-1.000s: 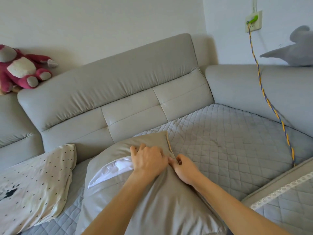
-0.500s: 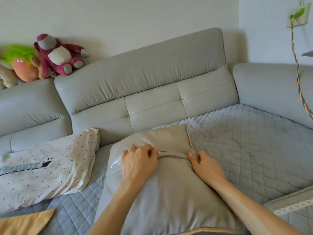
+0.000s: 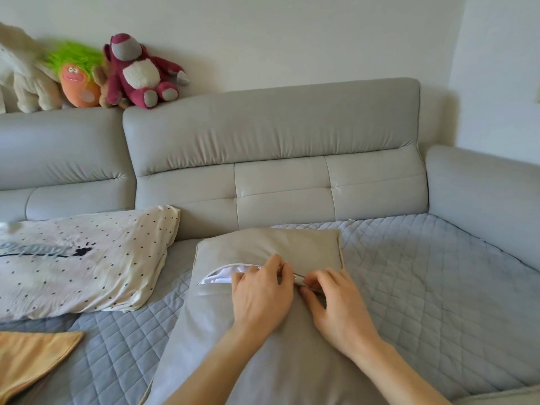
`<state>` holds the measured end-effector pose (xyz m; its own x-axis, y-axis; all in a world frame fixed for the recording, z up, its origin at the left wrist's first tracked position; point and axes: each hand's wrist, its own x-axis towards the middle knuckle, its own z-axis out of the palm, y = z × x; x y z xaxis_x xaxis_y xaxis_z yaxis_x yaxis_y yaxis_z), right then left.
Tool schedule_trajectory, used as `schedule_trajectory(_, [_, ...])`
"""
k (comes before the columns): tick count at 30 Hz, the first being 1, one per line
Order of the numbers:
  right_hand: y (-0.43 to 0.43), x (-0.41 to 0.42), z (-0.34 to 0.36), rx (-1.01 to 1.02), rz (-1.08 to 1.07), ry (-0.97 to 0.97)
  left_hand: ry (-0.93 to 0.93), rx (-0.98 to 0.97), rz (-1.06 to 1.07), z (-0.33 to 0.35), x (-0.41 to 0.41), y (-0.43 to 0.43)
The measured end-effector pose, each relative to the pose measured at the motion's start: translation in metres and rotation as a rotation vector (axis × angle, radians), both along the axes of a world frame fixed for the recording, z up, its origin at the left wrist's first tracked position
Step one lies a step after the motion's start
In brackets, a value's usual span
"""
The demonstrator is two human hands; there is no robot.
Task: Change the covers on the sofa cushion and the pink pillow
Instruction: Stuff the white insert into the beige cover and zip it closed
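On the grey sofa (image 3: 274, 135), both hands' fingers, left hand (image 3: 263, 296) and right hand (image 3: 336, 302), pinch the cushion cover (image 3: 263, 247).

The plump fabric sofa cushion (image 3: 263, 249) wears a plain beige-grey cover, with glossy white lining (image 3: 225, 273) showing at its opening. The quilted seat mat (image 3: 423, 287) is pale blue-grey in diamond stitching. The soft flat pillow (image 3: 81, 258) is cream with black dots.

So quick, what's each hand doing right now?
Left hand: pinching the grey cushion cover at its zip opening.
Right hand: pinching the cover beside it.
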<state>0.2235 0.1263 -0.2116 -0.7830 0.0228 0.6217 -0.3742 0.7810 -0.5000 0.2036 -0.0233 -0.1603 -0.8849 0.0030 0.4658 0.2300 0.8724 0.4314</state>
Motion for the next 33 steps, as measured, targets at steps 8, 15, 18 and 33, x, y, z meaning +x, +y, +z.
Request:
schedule_trajectory(8, [0.004,0.002,-0.004,0.129,-0.044,0.123,-0.007,-0.016,0.165,0.016,-0.004,-0.052])
schedule_trajectory(15, [0.013,0.005,-0.005,0.092,-0.089,0.048,-0.153,0.35,0.279,-0.011,-0.013,-0.141])
schedule_trajectory(18, [0.006,0.005,-0.002,0.038,-0.124,-0.01,-0.098,0.564,0.189,-0.017,-0.002,-0.134])
schedule_trajectory(33, [-0.154,-0.047,0.039,0.451,0.152,0.101,-0.088,0.733,0.059,-0.032,-0.003,-0.162])
